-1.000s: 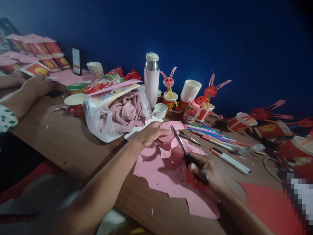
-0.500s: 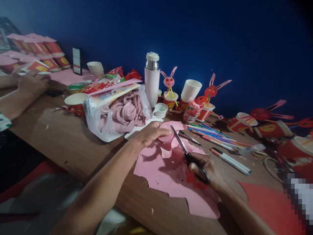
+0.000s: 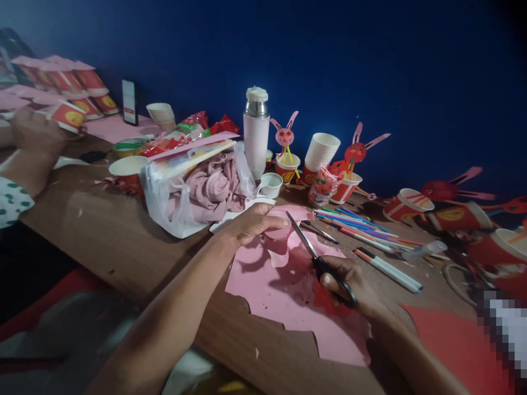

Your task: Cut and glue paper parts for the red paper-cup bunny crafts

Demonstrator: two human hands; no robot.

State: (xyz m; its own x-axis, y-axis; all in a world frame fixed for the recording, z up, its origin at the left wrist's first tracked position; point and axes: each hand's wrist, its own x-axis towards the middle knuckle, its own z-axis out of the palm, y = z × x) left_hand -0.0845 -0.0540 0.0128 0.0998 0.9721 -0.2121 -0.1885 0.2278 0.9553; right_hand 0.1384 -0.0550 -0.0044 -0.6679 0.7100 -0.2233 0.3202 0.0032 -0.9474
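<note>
My left hand (image 3: 252, 224) pinches a small piece of pink paper (image 3: 279, 233) just above the table. My right hand (image 3: 354, 289) grips black-handled scissors (image 3: 316, 257), whose blades point up and left toward that piece. Under both hands lies a large sheet of pink paper (image 3: 284, 300) with cut-out edges and small scraps on it. A red sheet (image 3: 448, 343) lies at the lower right.
A plastic bag with pink cloth (image 3: 197, 189), a white flask (image 3: 256, 131), stacked paper cups (image 3: 321, 151), paper-cup rabbits (image 3: 285, 144) and several coloured pens (image 3: 362, 226) crowd the wooden table (image 3: 107, 230). Another person's hand (image 3: 31, 131) works at far left near red cups (image 3: 66, 115) and a phone (image 3: 129, 102).
My hands and scissors have barely shifted. The other person's hand at far left has drawn back toward the left edge and a red cup now sits beside it.
</note>
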